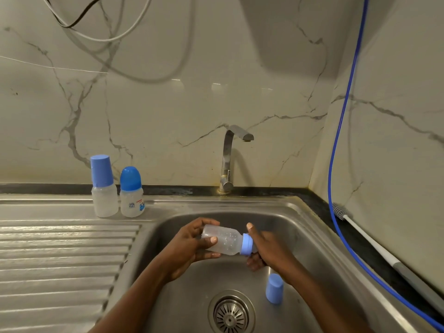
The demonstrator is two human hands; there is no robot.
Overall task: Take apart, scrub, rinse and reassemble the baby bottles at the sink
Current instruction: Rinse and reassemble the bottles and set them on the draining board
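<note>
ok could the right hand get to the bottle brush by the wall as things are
Probably, but not straight away: the right hand grips the blue collar of the bottle and must let go first. The bottle brush lies uncovered on that side's counter, a blue hose beside it.

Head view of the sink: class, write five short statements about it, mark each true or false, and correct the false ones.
1. The left hand holds a clear plastic baby bottle over the steel sink basin. True.
2. Water runs from the tap. False: the chrome tap shows no stream.
3. The right hand grips the bottle's pale blue screw collar. True.
4. Three capped bottles stand left of the basin. False: only a flat-capped clear bottle and a dome-capped clear bottle stand there.
5. A loose pale blue plastic cap sits in the basin. True.
</note>
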